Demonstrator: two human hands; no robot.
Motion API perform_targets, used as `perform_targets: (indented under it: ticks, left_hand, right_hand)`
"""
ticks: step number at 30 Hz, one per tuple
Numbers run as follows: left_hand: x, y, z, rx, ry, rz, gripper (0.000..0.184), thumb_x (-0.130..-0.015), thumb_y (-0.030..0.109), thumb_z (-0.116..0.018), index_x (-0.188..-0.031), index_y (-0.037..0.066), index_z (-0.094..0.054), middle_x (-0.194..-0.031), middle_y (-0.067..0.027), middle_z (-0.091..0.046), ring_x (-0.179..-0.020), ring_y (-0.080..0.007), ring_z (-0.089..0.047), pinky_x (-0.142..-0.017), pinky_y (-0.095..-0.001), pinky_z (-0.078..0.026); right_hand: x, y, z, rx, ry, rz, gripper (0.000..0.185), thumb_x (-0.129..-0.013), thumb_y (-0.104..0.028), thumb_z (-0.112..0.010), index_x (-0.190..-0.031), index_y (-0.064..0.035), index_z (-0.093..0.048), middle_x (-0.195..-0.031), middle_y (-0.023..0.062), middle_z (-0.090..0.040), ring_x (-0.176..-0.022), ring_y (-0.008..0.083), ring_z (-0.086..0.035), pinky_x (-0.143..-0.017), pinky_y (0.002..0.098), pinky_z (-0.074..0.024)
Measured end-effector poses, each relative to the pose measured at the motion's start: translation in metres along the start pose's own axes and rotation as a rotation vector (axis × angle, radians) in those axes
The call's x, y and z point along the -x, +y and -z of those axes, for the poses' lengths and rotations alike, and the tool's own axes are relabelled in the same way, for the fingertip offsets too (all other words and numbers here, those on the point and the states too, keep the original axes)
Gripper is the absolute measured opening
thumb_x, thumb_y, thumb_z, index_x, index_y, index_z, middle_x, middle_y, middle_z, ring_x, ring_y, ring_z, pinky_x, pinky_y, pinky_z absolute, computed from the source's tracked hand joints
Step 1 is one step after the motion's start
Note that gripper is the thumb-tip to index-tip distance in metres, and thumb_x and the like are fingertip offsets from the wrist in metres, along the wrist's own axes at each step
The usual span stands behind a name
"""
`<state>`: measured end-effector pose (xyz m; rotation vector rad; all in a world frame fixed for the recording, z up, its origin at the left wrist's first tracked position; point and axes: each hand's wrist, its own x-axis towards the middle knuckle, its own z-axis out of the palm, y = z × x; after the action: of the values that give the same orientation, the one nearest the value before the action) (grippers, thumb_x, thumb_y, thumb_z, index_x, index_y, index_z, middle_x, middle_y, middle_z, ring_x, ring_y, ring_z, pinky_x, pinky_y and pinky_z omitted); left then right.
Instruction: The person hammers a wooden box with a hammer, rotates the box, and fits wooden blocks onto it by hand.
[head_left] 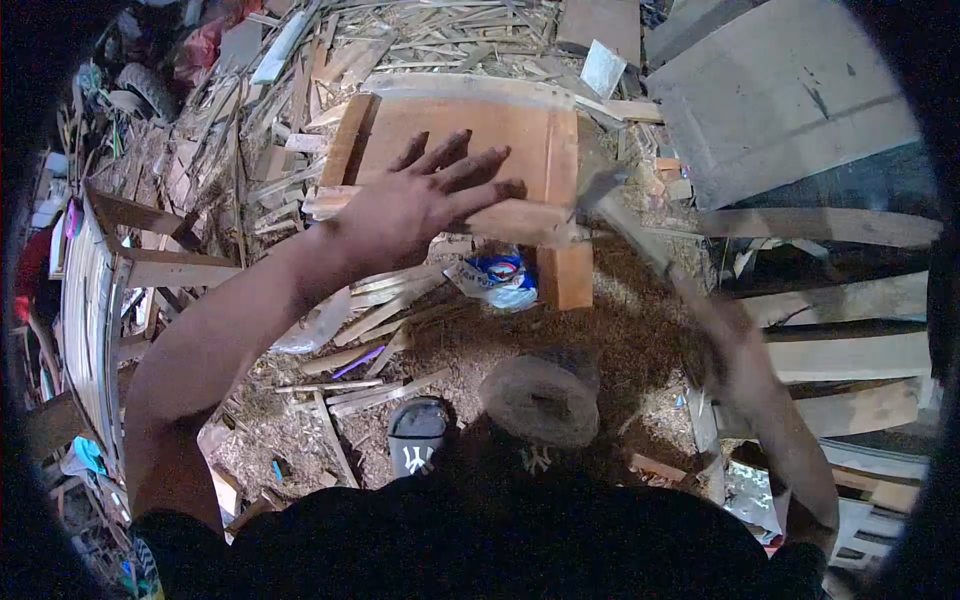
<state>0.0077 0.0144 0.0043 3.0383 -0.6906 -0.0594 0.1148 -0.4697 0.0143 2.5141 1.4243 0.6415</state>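
My left hand (400,210) lies with its fingers spread on the near edge of a brown wooden panel piece (540,125) that has raised side rails. My right hand (725,335), smeared by motion, grips the handle of a hammer (630,225). The blurred hammer head is close to the right end of the piece's near rail (520,222), though I cannot tell whether they touch. One wooden leg or strip (573,278) extends from the piece toward me.
Wood offcuts (430,45) and shavings cover the ground. A blue and white plastic packet (500,278) lies just below the panel piece. Large grey boards (780,110) lean at the right, above curved planks (850,355). A slatted wooden frame (95,320) stands left. My slipper (418,435) is below.
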Motion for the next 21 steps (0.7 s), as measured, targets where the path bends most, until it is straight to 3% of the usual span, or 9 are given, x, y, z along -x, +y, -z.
perform_targets:
  ticks: [2, 3, 4, 9, 12, 14, 15, 17, 21]
  left_hand:
    - [0.001, -0.004, -0.006, 0.042, 0.029, -0.014, 0.087, -0.078, 0.0, -0.06, -0.155, 0.028, -0.031, -0.166, -0.005, -0.017, -0.151, -0.0366, -0.02, -0.122, -0.0548, -0.018]
    - [0.001, -0.003, -0.005, 0.047, 0.027, -0.014, 0.087, -0.078, 0.0, -0.06, -0.155, 0.028, -0.031, -0.166, -0.005, -0.017, -0.151, -0.0366, -0.02, -0.122, -0.0548, -0.018]
    - [0.0, -0.001, -0.002, 0.031, -0.001, -0.009, 0.087, -0.079, 0.0, -0.059, -0.155, 0.028, -0.03, -0.166, -0.0051, -0.017, -0.151, -0.0366, -0.02, -0.122, -0.0549, -0.018]
    - [-0.003, -0.001, -0.004, 0.057, 0.017, -0.017, 0.089, -0.078, -0.002, -0.059, -0.156, 0.028, -0.028, -0.166, -0.0051, -0.017, -0.151, -0.0365, -0.019, -0.122, -0.0545, -0.018]
    - [-0.002, 0.002, -0.004, 0.049, 0.016, -0.015, 0.09, -0.077, -0.002, -0.06, -0.156, 0.028, -0.028, -0.166, -0.0048, -0.017, -0.151, -0.0366, -0.019, -0.123, -0.0535, -0.019]
    - [-0.002, 0.0, -0.004, 0.015, 0.037, -0.024, 0.09, -0.077, -0.002, -0.06, -0.156, 0.028, -0.029, -0.166, -0.005, -0.017, -0.151, -0.0367, -0.02, -0.123, -0.0526, -0.019]
    - [-0.003, -0.002, -0.002, 0.008, 0.035, -0.032, 0.09, -0.077, -0.002, -0.06, -0.156, 0.028, -0.029, -0.166, -0.005, -0.017, -0.151, -0.0367, -0.02, -0.123, -0.0526, -0.019]
    - [-0.001, -0.002, -0.001, 0.009, -0.006, -0.021, 0.081, -0.086, 0.003, -0.058, -0.156, 0.03, -0.027, -0.166, -0.0043, -0.018, -0.15, -0.0382, -0.023, -0.121, -0.0577, -0.021]
    - [-0.004, -0.003, -0.004, 0.057, 0.037, -0.034, 0.083, -0.085, 0.002, -0.059, -0.156, 0.029, -0.027, -0.166, -0.0043, -0.018, -0.149, -0.0388, -0.023, -0.121, -0.0577, -0.022]
  right_hand:
    - [-0.074, -0.05, 0.09, -0.653, -0.712, -0.172, 0.065, -0.096, -0.007, -0.051, -0.156, -0.0042, -0.028, -0.134, 0.02, -0.06, -0.094, 0.0367, -0.063, -0.088, 0.038, -0.0507]
    - [-0.072, -0.042, 0.081, -0.777, -0.381, -0.079, 0.06, -0.098, -0.005, -0.048, -0.156, -0.0041, -0.029, -0.135, 0.0193, -0.059, -0.092, 0.0295, -0.064, -0.081, 0.0327, -0.0513]
    - [-0.075, -0.04, 0.087, -0.778, -0.389, -0.086, 0.06, -0.098, -0.005, -0.048, -0.156, -0.0041, -0.029, -0.135, 0.0193, -0.059, -0.092, 0.0295, -0.064, -0.081, 0.0327, -0.0513]
    - [-0.093, -0.021, 0.126, -1.094, 0.177, -0.718, 0.051, -0.104, -0.009, -0.038, -0.154, -0.0042, -0.031, -0.137, 0.017, -0.06, -0.082, 0.0106, -0.06, -0.063, 0.0217, -0.0468]
    - [-0.039, -0.049, 0.055, -1.434, 0.437, -0.573, 0.051, -0.104, -0.01, -0.04, -0.154, -0.0044, -0.032, -0.142, 0.0188, -0.056, -0.093, 0.0181, -0.065, -0.073, 0.0288, -0.0531]
    - [-0.077, -0.062, 0.086, -0.876, -0.424, -0.06, 0.051, -0.105, -0.011, -0.041, -0.154, -0.0034, -0.031, -0.145, 0.02, -0.052, -0.113, 0.0267, -0.064, -0.09, 0.0349, -0.0527]
    - [-0.075, -0.057, 0.087, -0.878, -0.417, -0.068, 0.051, -0.105, -0.011, -0.041, -0.154, -0.0034, -0.031, -0.145, 0.02, -0.052, -0.113, 0.0267, -0.064, -0.09, 0.0349, -0.0527]
    - [-0.073, -0.043, 0.088, -0.779, -0.475, -0.113, 0.074, -0.089, 0.01, -0.048, -0.157, -0.0074, -0.027, -0.12, 0.0144, -0.064, -0.063, 0.0149, -0.053, -0.06, 0.028, -0.0472]
    - [-0.104, -0.035, 0.108, -0.702, -0.026, -0.213, 0.08, -0.081, 0.014, -0.052, -0.156, -0.0049, -0.03, -0.121, 0.0183, -0.063, -0.065, 0.0164, -0.056, -0.061, 0.0284, -0.0483]
